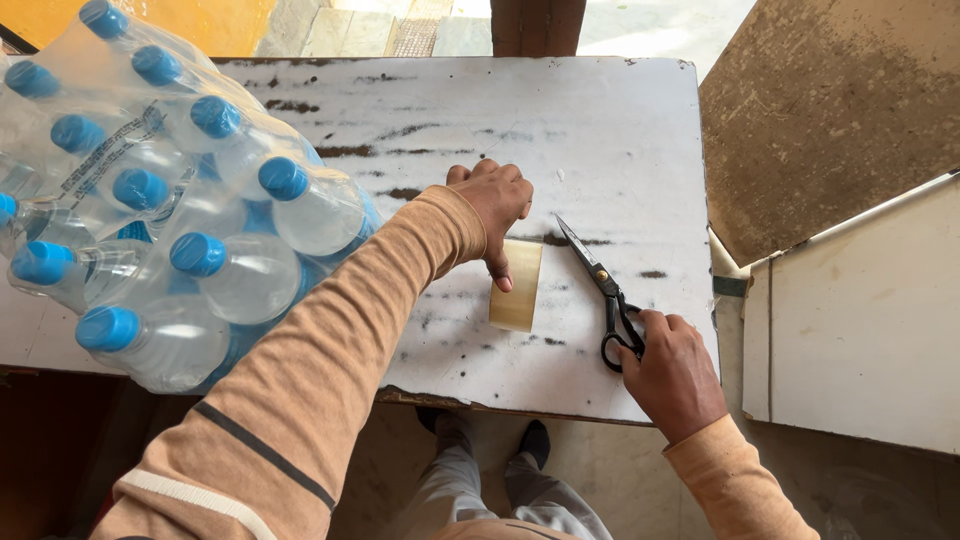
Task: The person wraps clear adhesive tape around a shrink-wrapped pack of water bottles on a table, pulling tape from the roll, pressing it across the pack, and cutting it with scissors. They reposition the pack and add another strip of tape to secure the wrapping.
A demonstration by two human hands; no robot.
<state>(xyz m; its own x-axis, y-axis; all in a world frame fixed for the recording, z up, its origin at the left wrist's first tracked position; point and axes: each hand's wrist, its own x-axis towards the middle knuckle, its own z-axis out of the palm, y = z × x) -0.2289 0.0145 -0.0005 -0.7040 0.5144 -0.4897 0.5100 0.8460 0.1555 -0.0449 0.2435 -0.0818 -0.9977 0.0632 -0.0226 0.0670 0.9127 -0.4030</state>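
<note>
A roll of tan, translucent packing tape [516, 285] stands on its edge near the front of a worn white tabletop [620, 140], its glossy band catching the daylight. The left hand [495, 205] reaches across from a peach-coloured long sleeve and rests on the roll from above, thumb pressed down over its near face and fingers curled over the far side, gripping the tape lightly against the table.

Just to the right of the roll lies a pair of black-handled steel scissors [603, 290], blades closed and pointing away toward the table's far edge. The right hand [672, 372] closes on the looped handles at the table's front edge, fingers hooked into the rings. Tape and scissors sit close together but do not touch.

The tabletop is painted white, chipped and scuffed with dark patches where the coating has worn through. At the left, a shrink-wrapped pack of clear plastic water bottles with blue screw caps [170, 190] lies on its side on the table. A brown, dusty cardboard panel [830, 110] leans at the right.
</note>
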